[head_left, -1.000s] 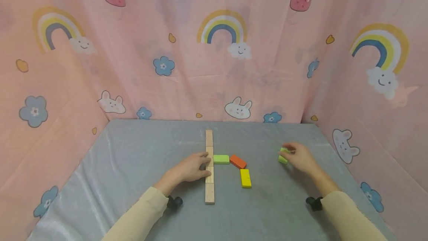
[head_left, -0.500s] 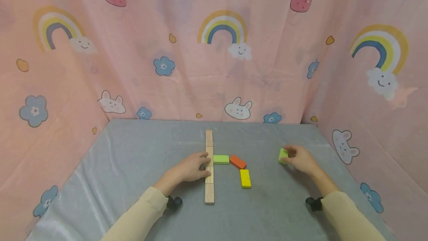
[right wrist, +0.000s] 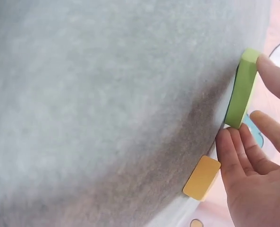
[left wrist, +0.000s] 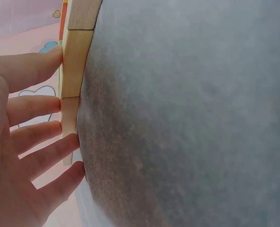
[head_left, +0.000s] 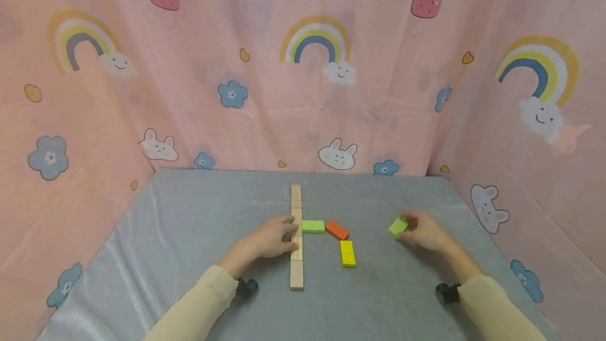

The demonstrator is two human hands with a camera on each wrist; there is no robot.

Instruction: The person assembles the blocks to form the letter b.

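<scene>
My left hand [head_left: 272, 238] rests its fingertips on a straight row of plain wooden blocks [head_left: 296, 273]. In the left wrist view its fingers [left wrist: 50, 153] are spread and fairly straight, with the thumb touching one wooden block [left wrist: 77, 61]. At the right, my right hand [head_left: 426, 230] pinches a green block [head_left: 397, 228] lying slantwise on the table. The right wrist view shows the thumb at one end of this green block [right wrist: 243, 90] and fingers at the other. Beyond the fingers sits an orange-yellow block [right wrist: 202, 178], apart from the green one.
Another green block [head_left: 313, 226] meets the wooden row's right side. An orange block [head_left: 336, 229] continues from it at a slant, and a yellow block [head_left: 347, 254] lies below. Grey cloth covers the table [head_left: 213, 193]. A pink patterned curtain [head_left: 265, 136] surrounds it.
The green block in my right hand has turned from near upright to slanted and shifted slightly left and towards me, the hand moving with it. My left hand has stayed put.
</scene>
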